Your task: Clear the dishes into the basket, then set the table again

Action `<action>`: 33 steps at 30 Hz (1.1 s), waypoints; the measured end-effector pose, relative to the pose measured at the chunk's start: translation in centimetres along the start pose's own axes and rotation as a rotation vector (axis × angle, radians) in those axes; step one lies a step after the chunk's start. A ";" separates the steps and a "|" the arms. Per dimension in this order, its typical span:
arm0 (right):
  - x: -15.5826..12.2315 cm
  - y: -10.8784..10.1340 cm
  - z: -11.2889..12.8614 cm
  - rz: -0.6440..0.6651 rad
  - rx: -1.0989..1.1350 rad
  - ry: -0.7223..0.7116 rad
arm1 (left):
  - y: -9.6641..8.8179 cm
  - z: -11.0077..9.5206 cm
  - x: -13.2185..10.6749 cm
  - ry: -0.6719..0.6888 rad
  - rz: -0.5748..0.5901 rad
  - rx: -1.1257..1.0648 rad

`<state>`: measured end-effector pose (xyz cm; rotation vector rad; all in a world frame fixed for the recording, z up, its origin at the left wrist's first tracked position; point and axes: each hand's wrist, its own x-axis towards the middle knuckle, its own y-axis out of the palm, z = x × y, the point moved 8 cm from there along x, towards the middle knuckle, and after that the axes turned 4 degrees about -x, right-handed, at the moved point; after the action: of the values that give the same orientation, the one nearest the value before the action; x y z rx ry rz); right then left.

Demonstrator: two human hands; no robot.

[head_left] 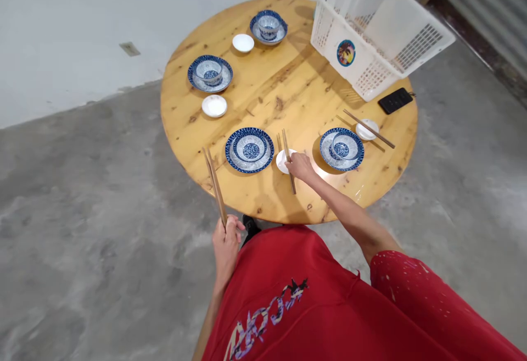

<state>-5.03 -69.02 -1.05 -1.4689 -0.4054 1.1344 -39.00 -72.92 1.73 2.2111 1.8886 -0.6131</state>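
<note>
My right hand point(301, 166) is closed on a pair of wooden chopsticks point(285, 144) that lies across a small white dish point(281, 161). Just left of that dish is a blue-patterned plate with a bowl point(250, 150) on it. Another plate and bowl point(341, 150) stand to the right of my hand. Off the table's near left edge, my left hand point(228, 238) grips more chopsticks point(216, 182), their tips spread apart and pointing up and away. At the right, a further pair of chopsticks point(381, 137) rests over a white dish point(366, 129).
On the round wooden table point(263, 105), a white plastic basket point(370, 37) stands at the back right, with a black phone point(395, 100) near it. Two more plates with bowls point(210, 73) and white dishes point(214, 106) sit at the far left and back. A wall is behind.
</note>
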 end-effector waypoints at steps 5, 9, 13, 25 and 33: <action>-0.4 -0.1 0.3 0.010 -0.027 0.017 | -0.4 -0.3 0.6 0.035 0.019 -0.014; -0.8 -0.1 0.2 0.024 -0.043 0.053 | -0.6 -0.6 0.8 0.051 0.016 -0.006; -1.1 0.0 0.2 0.030 -0.038 0.071 | -0.6 -0.6 1.1 0.050 0.024 0.000; -0.9 -0.4 0.2 -0.004 0.014 0.101 | -0.9 -0.4 1.3 0.069 0.052 0.027; -0.8 -0.4 0.4 -0.022 0.067 0.112 | -1.5 -0.2 1.7 0.065 0.063 0.043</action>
<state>-5.61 -69.30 -0.29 -1.4579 -0.3017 1.0339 -40.22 -71.05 1.37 2.3344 1.8452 -0.5832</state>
